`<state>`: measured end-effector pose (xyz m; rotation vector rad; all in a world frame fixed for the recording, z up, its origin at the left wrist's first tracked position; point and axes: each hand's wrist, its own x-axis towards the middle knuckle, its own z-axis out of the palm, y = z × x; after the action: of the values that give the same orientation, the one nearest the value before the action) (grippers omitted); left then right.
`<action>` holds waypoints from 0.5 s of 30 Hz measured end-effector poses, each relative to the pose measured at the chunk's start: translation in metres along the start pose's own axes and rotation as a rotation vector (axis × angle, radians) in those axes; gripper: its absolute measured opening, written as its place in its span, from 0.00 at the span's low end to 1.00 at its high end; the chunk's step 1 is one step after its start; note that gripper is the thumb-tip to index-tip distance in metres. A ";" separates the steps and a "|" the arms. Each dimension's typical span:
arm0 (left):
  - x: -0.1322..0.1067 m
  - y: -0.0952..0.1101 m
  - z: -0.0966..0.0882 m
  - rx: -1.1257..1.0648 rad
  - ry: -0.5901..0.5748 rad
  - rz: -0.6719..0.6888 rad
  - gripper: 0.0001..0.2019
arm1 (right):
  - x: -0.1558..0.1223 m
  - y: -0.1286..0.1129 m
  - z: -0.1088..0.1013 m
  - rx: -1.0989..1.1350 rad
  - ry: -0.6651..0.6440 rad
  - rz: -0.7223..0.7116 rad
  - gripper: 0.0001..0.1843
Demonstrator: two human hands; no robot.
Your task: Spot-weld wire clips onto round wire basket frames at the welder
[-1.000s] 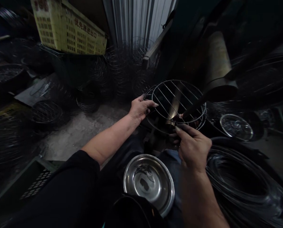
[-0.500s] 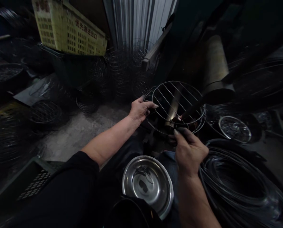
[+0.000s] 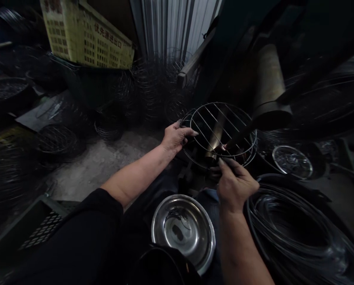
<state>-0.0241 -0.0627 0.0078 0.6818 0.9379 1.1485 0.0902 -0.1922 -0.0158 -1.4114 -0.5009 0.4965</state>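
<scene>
A round wire rack [image 3: 214,114] with parallel bars and a lower ring is held up in front of me. On its left rim, my left hand [image 3: 176,138] grips the wire between thumb and fingers. My right hand [image 3: 236,180] pinches the near edge, thumb uppermost. Against the rack's bars, a brass-coloured rod [image 3: 215,142] and the tip of a dark rod meet at a small bright spot. Below the rack, a shiny metal bowl [image 3: 195,221] holds a few thin dark pieces at its bottom.
A thick cylinder [image 3: 270,79] of the machine hangs at the right. Coiled wire [image 3: 292,221] lies at lower right, near a round dish [image 3: 292,162] of small metal bits. A yellow crate [image 3: 90,37] stands at upper left, a green crate [image 3: 43,221] at lower left.
The rack stays in both hands in nearly the same place. My right hand has shifted very slightly left and up; the view has moved a little.
</scene>
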 end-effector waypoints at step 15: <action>0.014 0.004 0.003 0.002 0.018 -0.047 0.15 | 0.010 0.005 0.012 0.093 0.064 -0.051 0.11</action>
<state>-0.0213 -0.0484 0.0091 0.6493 0.9653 1.1138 0.0905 -0.1758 -0.0192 -1.3183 -0.4552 0.4273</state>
